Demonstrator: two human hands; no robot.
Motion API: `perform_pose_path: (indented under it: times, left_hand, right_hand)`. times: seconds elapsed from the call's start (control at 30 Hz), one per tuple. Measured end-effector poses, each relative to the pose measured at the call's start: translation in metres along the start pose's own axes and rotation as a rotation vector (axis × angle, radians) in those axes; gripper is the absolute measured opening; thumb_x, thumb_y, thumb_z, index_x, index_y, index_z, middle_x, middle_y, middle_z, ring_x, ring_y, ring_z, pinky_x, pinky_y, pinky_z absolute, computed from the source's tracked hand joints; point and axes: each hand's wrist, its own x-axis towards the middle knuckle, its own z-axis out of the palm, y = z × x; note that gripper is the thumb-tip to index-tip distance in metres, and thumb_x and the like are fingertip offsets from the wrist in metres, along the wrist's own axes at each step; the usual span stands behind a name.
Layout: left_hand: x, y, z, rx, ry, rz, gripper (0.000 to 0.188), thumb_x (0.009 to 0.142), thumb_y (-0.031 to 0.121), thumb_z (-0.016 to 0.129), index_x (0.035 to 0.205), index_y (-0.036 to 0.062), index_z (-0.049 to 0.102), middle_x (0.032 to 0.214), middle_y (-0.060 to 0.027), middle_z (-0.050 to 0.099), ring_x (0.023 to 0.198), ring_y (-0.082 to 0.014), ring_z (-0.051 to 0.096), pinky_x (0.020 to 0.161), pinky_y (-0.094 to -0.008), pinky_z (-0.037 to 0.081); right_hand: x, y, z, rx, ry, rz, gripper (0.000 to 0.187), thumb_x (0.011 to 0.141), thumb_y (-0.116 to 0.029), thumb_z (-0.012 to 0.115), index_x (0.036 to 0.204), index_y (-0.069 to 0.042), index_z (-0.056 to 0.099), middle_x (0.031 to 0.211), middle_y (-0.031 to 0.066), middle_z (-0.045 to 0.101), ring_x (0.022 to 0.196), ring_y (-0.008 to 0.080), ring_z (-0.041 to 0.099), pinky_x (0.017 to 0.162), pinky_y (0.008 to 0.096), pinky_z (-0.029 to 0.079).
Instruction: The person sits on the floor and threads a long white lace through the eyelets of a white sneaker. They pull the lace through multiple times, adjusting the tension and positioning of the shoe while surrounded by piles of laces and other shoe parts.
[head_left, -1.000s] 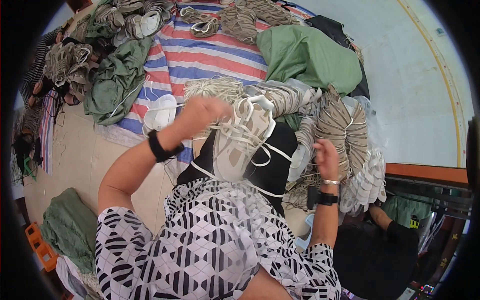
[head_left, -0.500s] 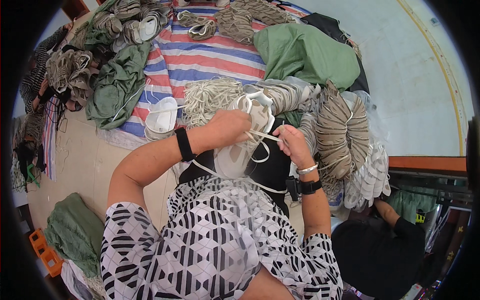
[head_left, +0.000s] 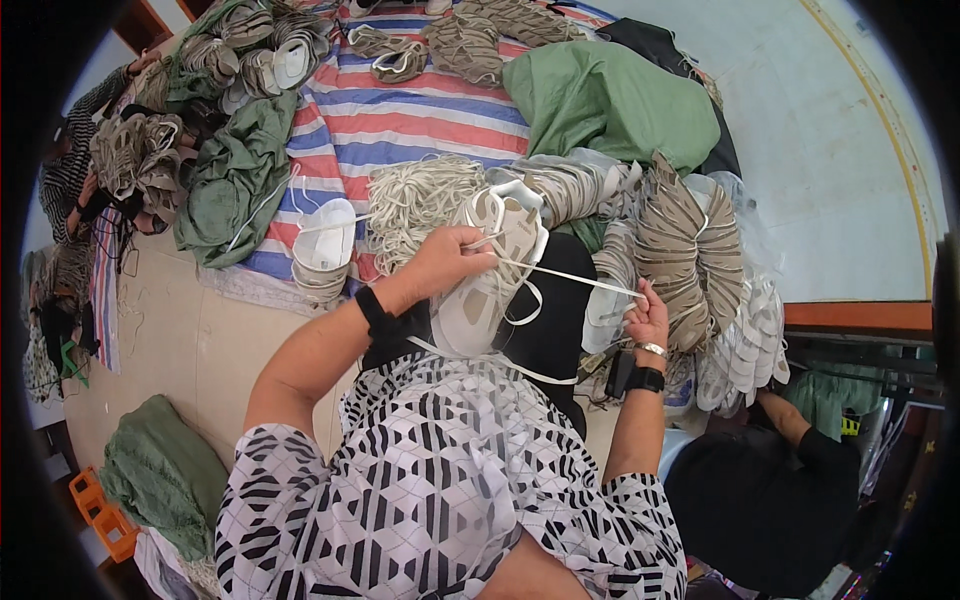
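Note:
A beige-and-white shoe upper (head_left: pixel 480 312) rests on my lap, its toe toward me. My left hand (head_left: pixel 452 262) is closed at its left edge, thumb and fingers pinching by the lace holes; whether lace is also caught there is hard to see. Off to the right, my right hand (head_left: pixel 647 318) pinches a flat cream shoelace (head_left: pixel 575 277), drawn taut from the upper. A slack loop of lace hangs beside the upper over my black-covered leg.
Beyond my lap lies a heap of cream laces (head_left: pixel 415 195), with stacked white-soled uppers (head_left: pixel 325 245) to its left. Bundled uppers (head_left: pixel 690 255) stand at right. A striped sheet (head_left: pixel 410 125) and green sack (head_left: pixel 610 105) lie ahead. A person in black (head_left: pixel 765 510) is close at right.
My right hand has moved right and slightly down, away from the upper, stretching the lace. My left hand has shifted slightly left, uncovering more of the upper.

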Motion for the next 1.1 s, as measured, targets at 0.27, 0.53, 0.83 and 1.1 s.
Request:
perform_pose_path:
  times: [0.27, 0.53, 0.83, 1.1]
  left_hand:
    - [-0.018, -0.033, -0.007, 0.181, 0.3, 0.062, 0.015, 0.089, 0.017, 0.064, 0.09, 0.0025, 0.06, 0.08, 0.002, 0.054, 0.07, -0.0081, 0.049, 0.065, -0.0247, 0.042]
    - [-0.008, -0.018, -0.009, -0.026, 0.418, 0.191, 0.017, 0.094, 0.021, 0.058, 0.095, 0.0047, 0.055, 0.071, 0.0006, 0.05, 0.059, -0.0116, 0.048, 0.051, -0.0267, 0.039]
    - [0.03, 0.034, -0.108, -0.674, 0.424, -0.002, 0.025, 0.094, 0.016, 0.059, 0.118, 0.0096, 0.053, 0.063, 0.0055, 0.045, 0.045, -0.0036, 0.035, 0.039, -0.0208, 0.027]
    - [0.017, 0.022, -0.168, -0.674, 0.616, 0.028, 0.023, 0.097, 0.016, 0.056, 0.119, 0.0098, 0.055, 0.058, 0.0067, 0.04, 0.041, -0.0037, 0.028, 0.037, -0.0208, 0.025]
  right_hand:
    - [-0.027, 0.017, 0.051, -0.684, 0.224, -0.612, 0.02, 0.098, -0.016, 0.05, 0.099, -0.003, 0.066, 0.072, 0.0031, 0.064, 0.042, 0.007, 0.047, 0.038, 0.021, 0.033]
    - [-0.13, 0.118, 0.152, -1.403, -0.675, -0.446, 0.025, 0.098, -0.02, 0.051, 0.104, 0.0, 0.064, 0.079, 0.0043, 0.069, 0.054, 0.0121, 0.063, 0.048, 0.0256, 0.046]
    - [-0.107, 0.076, 0.171, -1.087, -0.696, -0.067, 0.022, 0.095, -0.018, 0.058, 0.105, 0.0, 0.065, 0.082, 0.0007, 0.067, 0.049, 0.0022, 0.045, 0.044, 0.0168, 0.036]
    - [-0.099, 0.104, 0.178, -0.848, -0.3, -0.665, 0.022, 0.095, -0.017, 0.056, 0.103, 0.002, 0.065, 0.083, 0.0045, 0.071, 0.057, 0.0077, 0.058, 0.05, 0.022, 0.043]
